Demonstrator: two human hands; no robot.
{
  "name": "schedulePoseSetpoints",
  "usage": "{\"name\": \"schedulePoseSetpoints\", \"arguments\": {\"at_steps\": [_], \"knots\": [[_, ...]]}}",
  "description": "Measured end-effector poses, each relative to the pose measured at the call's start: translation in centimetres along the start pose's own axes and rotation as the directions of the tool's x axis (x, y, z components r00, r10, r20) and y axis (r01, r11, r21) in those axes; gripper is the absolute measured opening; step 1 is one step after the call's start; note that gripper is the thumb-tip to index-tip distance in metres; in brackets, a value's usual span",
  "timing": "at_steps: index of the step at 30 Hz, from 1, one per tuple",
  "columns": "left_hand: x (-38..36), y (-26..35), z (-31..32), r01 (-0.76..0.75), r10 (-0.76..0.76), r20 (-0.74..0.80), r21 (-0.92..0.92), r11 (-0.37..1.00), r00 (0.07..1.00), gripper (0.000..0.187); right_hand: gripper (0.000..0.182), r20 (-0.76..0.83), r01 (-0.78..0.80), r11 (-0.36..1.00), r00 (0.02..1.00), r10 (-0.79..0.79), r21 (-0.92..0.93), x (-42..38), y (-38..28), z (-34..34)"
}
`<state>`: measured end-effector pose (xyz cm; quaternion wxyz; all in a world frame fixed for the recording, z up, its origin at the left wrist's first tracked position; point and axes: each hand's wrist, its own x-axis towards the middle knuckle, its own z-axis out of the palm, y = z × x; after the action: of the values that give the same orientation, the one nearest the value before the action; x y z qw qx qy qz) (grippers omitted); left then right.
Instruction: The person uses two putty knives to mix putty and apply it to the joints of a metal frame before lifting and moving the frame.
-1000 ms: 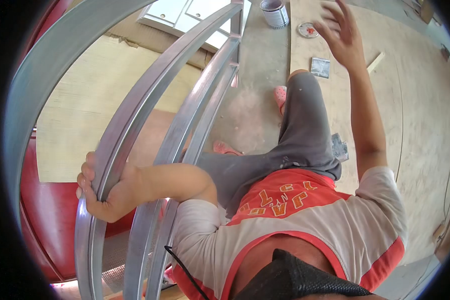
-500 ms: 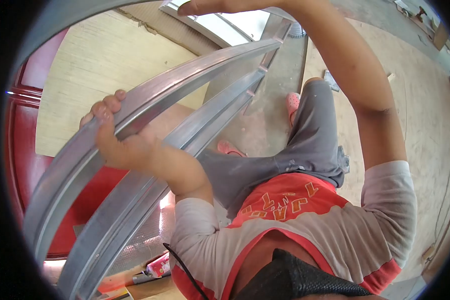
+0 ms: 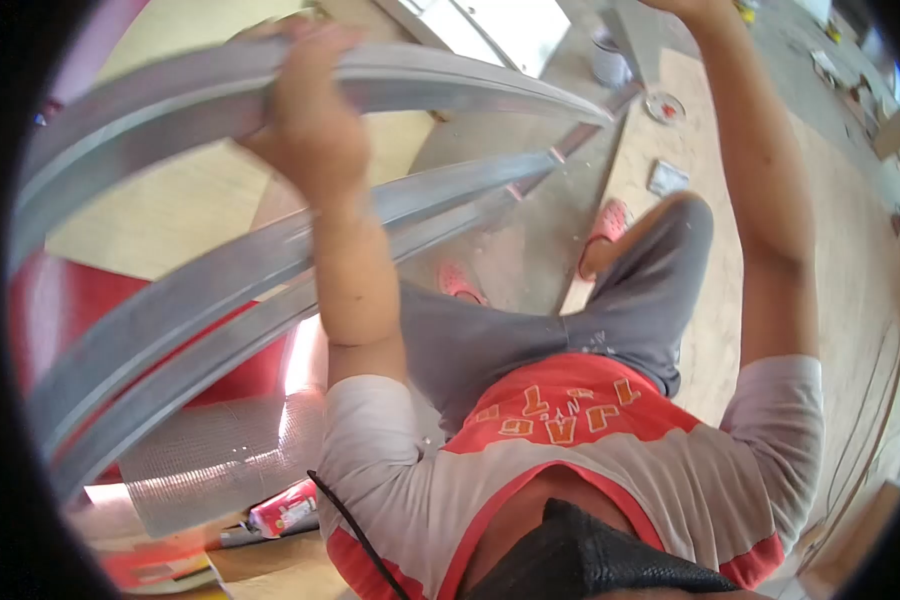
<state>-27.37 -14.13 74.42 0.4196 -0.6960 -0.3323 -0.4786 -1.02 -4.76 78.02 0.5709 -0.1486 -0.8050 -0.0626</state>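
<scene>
A silvery metal frame (image 3: pixel 185 255) crosses the left side of the head view, its long rails bowed by the wide lens. Short cross pieces join the rails at the far right end. My left hand (image 3: pixel 315 125) is closed round the uppermost rail (image 3: pixel 450 75), slightly blurred, with the forearm passing over the lower rails. Only the base of my right hand (image 3: pixel 685 6) shows at the top edge, beyond the far end of the frame. Its fingers lie outside the view, so whatever it touches is hidden.
Plywood sheets (image 3: pixel 710 300) lie on the floor to the right, with a small tin (image 3: pixel 667 178) and a round dish (image 3: pixel 664 108) on them. A bucket (image 3: pixel 610 60) stands near the top. Foil-like bubble wrap (image 3: pixel 210 455) and a red panel (image 3: pixel 65 320) are at left.
My left hand has risen and moved right with the metal frame, which now sits higher in view. My right hand has moved right, mostly past the top edge.
</scene>
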Motion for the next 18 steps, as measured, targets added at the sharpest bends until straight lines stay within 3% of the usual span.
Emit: {"name": "schedulePoseSetpoints", "arguments": {"at_steps": [1,2,3,5,6,7,8,11,13,14,15,18], "knots": [[0.6,-0.5,0.4,0.058,-0.063,-0.044,-0.102,0.993,0.997,0.016,0.092,0.016,-0.021,0.999,1.000,0.022,-0.043,1.0,-0.2,-0.2],[0.7,-1.3,1.5,0.103,-0.120,-0.081,-0.194,0.976,0.989,0.019,0.091,-0.042,-0.183,0.977,0.981,0.189,0.107,1.3,-0.4,0.7],[-0.5,-4.4,3.5,0.024,-0.029,-0.090,-0.055,0.998,0.996,0.021,0.090,-0.047,-0.334,0.903,0.932,0.359,0.271,1.1,-0.1,1.8],[0.3,-5.1,5.6,-0.005,-0.010,-0.143,-0.104,0.995,0.990,0.019,0.062,0.096,-0.311,0.950,0.947,0.307,0.022,0.0,5.3,0.5],[2.1,-4.4,5.5,0.219,-0.253,-0.029,-0.413,0.884,0.967,0.015,0.059,0.031,-0.263,0.960,0.965,0.262,0.093,0.5,4.5,1.4],[3.8,-3.7,5.5,0.400,-0.495,0.096,-0.728,0.557,0.864,0.022,0.054,-0.025,-0.292,0.945,0.954,0.299,0.149,1.4,3.7,2.1],[5.5,-3.1,5.4,0.440,-0.681,0.205,-0.877,0.191,0.703,0.033,0.054,-0.021,-0.282,0.956,0.958,0.285,0.078,2.5,5.0,1.8],[6.2,-4.3,5.1,0.452,-0.635,0.158,-0.828,0.332,0.756,0.040,0.051,-0.013,-0.361,0.932,0.932,0.361,-0.022,1.9,7.1,1.5],[7.2,-4.3,4.5,0.561,-0.598,0.362,-0.808,0.181,0.715,0.046,0.052,-0.054,-0.402,0.909,0.916,0.398,-0.112,0.8,8.3,0.9],[7.6,-4.5,5.2,0.666,-0.552,0.553,-0.746,0.007,0.625,0.048,0.052,-0.073,-0.394,0.909,0.919,0.387,-0.135,0.3,8.7,0.9],[6.9,-2.9,9.4,0.400,-0.663,0.200,-0.902,0.163,0.722,0.051,0.051,-0.101,-0.422,0.899,0.905,0.412,-0.117,0.1,9.6,0.0],[6.9,-2.3,13.1,0.417,-0.541,0.233,-0.875,0.247,0.808,0.075,0.047,-0.165,-0.502,0.853,0.862,0.479,-0.144,-2.1,10.6,-2.1]]}}
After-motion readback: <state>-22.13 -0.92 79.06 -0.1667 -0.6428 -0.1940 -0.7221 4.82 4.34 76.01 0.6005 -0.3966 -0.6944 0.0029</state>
